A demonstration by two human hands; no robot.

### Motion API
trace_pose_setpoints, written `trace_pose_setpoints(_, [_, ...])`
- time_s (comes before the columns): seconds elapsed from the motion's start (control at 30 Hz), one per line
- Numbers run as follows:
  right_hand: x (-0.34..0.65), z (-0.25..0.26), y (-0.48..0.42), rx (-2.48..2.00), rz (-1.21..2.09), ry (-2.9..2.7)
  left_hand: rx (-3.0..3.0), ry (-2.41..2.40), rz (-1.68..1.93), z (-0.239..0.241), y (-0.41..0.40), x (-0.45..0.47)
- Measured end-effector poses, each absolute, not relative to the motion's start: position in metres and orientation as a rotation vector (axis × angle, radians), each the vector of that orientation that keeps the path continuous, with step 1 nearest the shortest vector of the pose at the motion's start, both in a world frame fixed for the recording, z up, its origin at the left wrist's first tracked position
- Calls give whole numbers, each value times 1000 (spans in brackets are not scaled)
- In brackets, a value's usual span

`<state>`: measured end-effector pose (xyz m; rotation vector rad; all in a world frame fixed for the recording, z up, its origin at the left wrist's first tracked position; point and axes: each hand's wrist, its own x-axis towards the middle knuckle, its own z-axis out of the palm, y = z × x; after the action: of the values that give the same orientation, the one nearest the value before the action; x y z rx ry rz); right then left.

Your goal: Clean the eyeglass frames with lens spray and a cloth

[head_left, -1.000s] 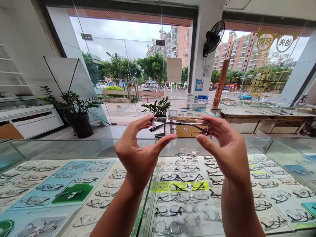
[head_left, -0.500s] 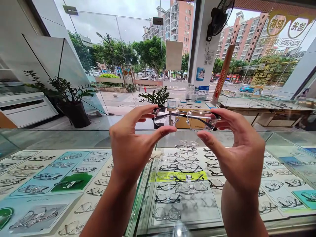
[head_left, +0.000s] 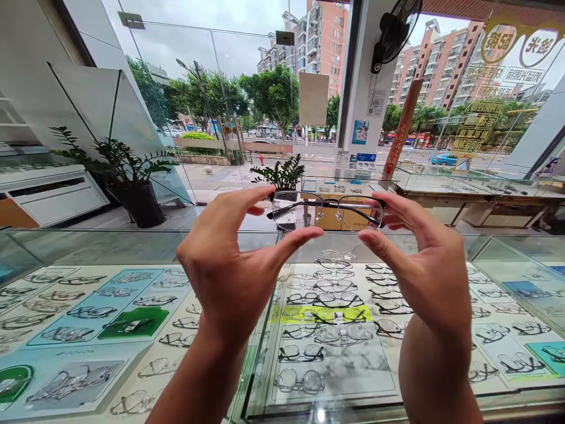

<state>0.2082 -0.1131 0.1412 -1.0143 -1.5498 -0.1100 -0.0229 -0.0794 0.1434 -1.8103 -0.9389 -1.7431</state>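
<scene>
A pair of eyeglasses with thin metal rims and dark temples is held up at the centre, its temples folded behind the clear lenses. My left hand grips the left side of the frame between thumb and fingers. On the other side my right hand pinches the right end, its thumb beneath the lens and its index finger near the hinge. Below both hands, rows of glasses lie inside a glass display case, some on a bright yellow strip.
To the left, more frames lie on blue and green cards under the glass. Potted plants stand on the floor beyond the counter. Further back is another glass showcase before the shop window. A black fan hangs on the pillar.
The eyeglasses have turned slightly and shifted a little left, still held in both hands. My left hand has tilted outward, and my right hand has moved slightly left.
</scene>
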Motion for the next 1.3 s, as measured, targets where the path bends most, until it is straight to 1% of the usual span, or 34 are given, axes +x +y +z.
trace_pose_setpoints(0.2, [217,142,-117,-1070,-89,-1617,-1814,-937,-1688,144,-80,-22])
trace_pose_setpoints(0.3, [220,145,-117,-1104,-92,-1661,-1844,-837,-1617,143,-68,-23])
trace_pose_setpoints(0.43, [220,145,-108,-1005,-65,-1692,-1954,-631,-1469,140,-46,-21])
trace_pose_setpoints(0.6, [223,144,-93,-996,181,-1837,-2099,-517,-1412,136,-29,-18])
trace_pose_setpoints(0.73, [234,141,-76,-982,507,-1858,-2269,-570,-1355,134,-15,-16])
trace_pose_setpoints(0.8, [240,134,-64,-999,659,-1794,-2314,-617,-1381,129,-9,-7])
trace_pose_setpoints(0.87, [247,123,-55,-1034,694,-1678,-2282,-712,-1501,119,-8,9])
trace_pose_setpoints(0.97, [254,99,-56,-1112,512,-1487,-2344,-909,-1681,100,-19,42])
trace_pose_setpoints(1.13, [253,61,-84,-1246,-16,-1419,-2980,-1216,-1702,67,-38,92])
trace_pose_setpoints(1.2, [252,47,-95,-1306,-165,-1407,-3158,-1330,-1849,57,-39,105])
trace_pose_setpoints(1.3, [252,31,-105,-1399,-274,-1406,-3293,-1446,-2063,43,-39,119])
